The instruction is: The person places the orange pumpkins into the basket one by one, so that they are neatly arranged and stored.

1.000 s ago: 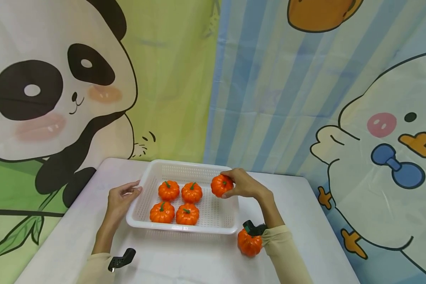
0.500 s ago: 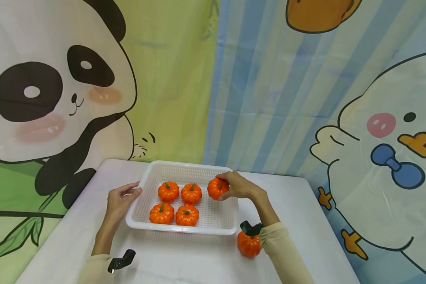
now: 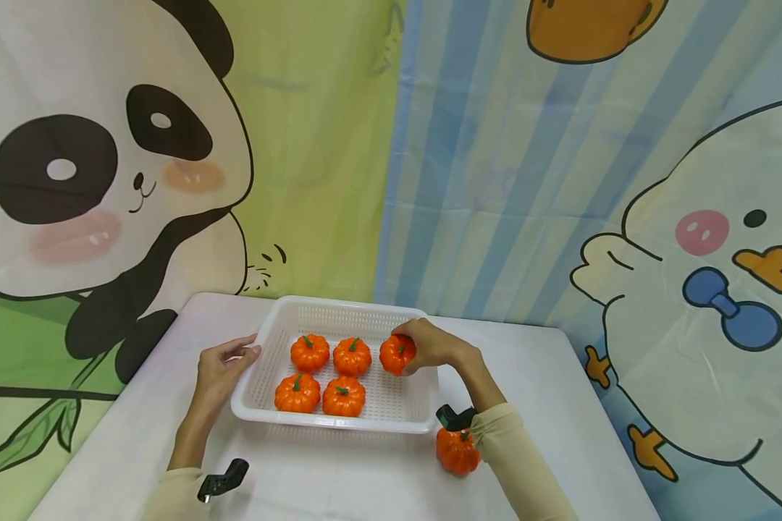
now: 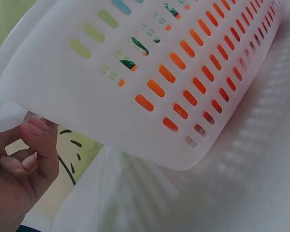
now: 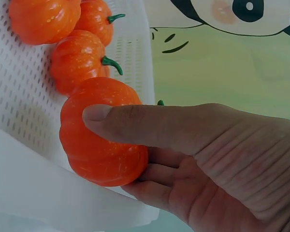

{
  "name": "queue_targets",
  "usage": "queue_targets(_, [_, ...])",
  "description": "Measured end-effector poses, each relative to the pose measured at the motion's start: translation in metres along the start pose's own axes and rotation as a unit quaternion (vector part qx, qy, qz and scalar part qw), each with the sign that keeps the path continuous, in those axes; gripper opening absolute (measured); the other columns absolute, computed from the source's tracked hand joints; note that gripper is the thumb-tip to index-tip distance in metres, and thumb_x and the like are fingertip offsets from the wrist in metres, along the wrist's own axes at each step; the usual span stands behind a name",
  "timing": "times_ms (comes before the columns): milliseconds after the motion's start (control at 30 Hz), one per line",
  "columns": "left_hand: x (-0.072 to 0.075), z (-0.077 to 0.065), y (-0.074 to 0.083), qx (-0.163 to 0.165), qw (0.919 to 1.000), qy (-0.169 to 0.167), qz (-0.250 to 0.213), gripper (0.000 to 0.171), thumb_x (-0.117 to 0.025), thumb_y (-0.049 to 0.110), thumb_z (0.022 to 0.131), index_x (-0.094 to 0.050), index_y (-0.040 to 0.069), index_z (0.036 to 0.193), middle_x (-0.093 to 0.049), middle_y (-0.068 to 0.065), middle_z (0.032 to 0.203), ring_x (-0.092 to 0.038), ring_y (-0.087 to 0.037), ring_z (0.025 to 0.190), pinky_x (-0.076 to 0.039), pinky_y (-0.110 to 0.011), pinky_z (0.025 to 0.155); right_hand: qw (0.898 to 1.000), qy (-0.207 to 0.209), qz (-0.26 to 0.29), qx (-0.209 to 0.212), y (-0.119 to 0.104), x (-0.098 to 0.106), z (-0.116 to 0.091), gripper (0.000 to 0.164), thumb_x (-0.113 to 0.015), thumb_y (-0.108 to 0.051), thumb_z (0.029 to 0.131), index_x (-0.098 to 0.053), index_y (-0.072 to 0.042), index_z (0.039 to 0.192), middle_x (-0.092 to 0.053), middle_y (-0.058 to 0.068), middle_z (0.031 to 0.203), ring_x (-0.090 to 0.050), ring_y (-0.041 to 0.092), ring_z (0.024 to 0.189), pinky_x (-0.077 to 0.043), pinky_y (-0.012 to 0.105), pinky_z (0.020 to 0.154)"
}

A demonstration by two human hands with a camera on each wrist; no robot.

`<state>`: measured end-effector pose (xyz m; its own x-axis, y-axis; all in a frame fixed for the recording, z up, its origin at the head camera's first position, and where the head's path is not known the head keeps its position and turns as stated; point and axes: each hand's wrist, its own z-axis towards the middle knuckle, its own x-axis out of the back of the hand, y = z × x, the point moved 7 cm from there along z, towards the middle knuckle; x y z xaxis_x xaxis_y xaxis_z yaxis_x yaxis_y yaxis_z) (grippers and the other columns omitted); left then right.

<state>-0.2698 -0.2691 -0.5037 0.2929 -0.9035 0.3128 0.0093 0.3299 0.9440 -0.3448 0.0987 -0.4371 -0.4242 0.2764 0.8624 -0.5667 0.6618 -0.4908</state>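
Note:
A white plastic basket (image 3: 391,405) with slotted walls stands on the table. Several small orange pumpkins (image 3: 343,396) with green stems lie in its left and middle part. My right hand (image 3: 435,343) grips another pumpkin (image 3: 396,354) inside the basket's right end; in the right wrist view its thumb lies across the pumpkin (image 5: 101,159), with the other fingers curled behind. At the basket's left end, my left hand (image 3: 221,369) holds the rim; the left wrist view shows curled fingers (image 4: 41,140) tucked under the rim, their tips partly hidden.
One more pumpkin (image 3: 457,456) sits on the white table (image 3: 339,477) in front of the basket's right corner, partly covered by the right wrist camera (image 3: 455,418). Printed curtains (image 3: 313,181) hang behind the table.
My right hand has moved slightly left and down with its pumpkin, lower into the basket. The left hand and the other pumpkins have stayed in place.

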Motion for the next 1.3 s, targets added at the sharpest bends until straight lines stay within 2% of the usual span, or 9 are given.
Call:
queue_targets(333, [0.001, -0.002, 0.003, -0.005, 1.0, 0.001, -0.003, 0.047, -0.072, 0.032, 0.094, -0.066, 0.005, 0.132, -0.071, -0.009, 0.098, -0.07, -0.005, 0.072, -0.059, -0.021, 0.065, 0.999, -0.019, -0.007, -0.035, 0.005, -0.012, 0.008, 0.068, -0.09, -0.014, 0.072, -0.061, -0.006, 0.133, -0.063, 0.007, 0.129, -0.048, 0.026, 0.122, -0.047, 0.043, 0.108])
queue_targets(567, [0.001, -0.003, 0.002, -0.004, 1.0, 0.001, -0.004, 0.048, -0.072, 0.033, 0.094, -0.065, 0.005, 0.133, -0.071, -0.014, 0.101, -0.07, -0.004, 0.073, -0.059, -0.021, 0.066, 0.999, -0.031, -0.021, -0.03, 0.005, -0.018, 0.015, 0.066, -0.09, -0.011, 0.071, -0.062, -0.004, 0.131, -0.064, 0.008, 0.126, -0.05, 0.027, 0.118, -0.046, 0.044, 0.106])
queue_targets(800, [0.0, -0.002, 0.001, -0.005, 1.0, 0.002, -0.007, 0.047, -0.072, 0.032, 0.094, -0.066, 0.006, 0.132, -0.07, -0.012, 0.099, -0.07, -0.005, 0.073, -0.059, -0.021, 0.066, 0.997, -0.046, -0.053, -0.023, 0.009, -0.02, 0.023, 0.066, -0.091, -0.013, 0.069, -0.062, -0.004, 0.128, -0.065, 0.008, 0.123, -0.053, 0.025, 0.116, -0.046, 0.043, 0.108])
queue_targets(1033, [0.0, -0.002, 0.002, -0.008, 1.0, 0.003, 0.0, 0.049, -0.071, 0.035, 0.094, -0.065, 0.006, 0.133, -0.07, -0.018, 0.104, -0.071, -0.005, 0.074, -0.06, -0.021, 0.066, 0.995, -0.056, -0.081, -0.009, 0.013, -0.022, 0.032, 0.062, -0.091, -0.016, 0.069, -0.065, -0.004, 0.123, -0.068, 0.005, 0.114, -0.057, 0.021, 0.106, -0.05, 0.039, 0.101])
queue_targets(1300, [0.0, -0.003, 0.004, -0.01, 0.9999, -0.002, -0.009, 0.048, -0.072, 0.031, 0.094, -0.064, 0.002, 0.133, -0.071, -0.016, 0.101, -0.071, -0.005, 0.074, -0.059, -0.021, 0.066, 0.993, -0.074, -0.086, -0.043, 0.023, -0.029, 0.038, 0.065, -0.094, -0.022, 0.068, -0.064, -0.008, 0.124, -0.066, -0.001, 0.11, -0.054, 0.016, 0.102, -0.052, 0.033, 0.098])
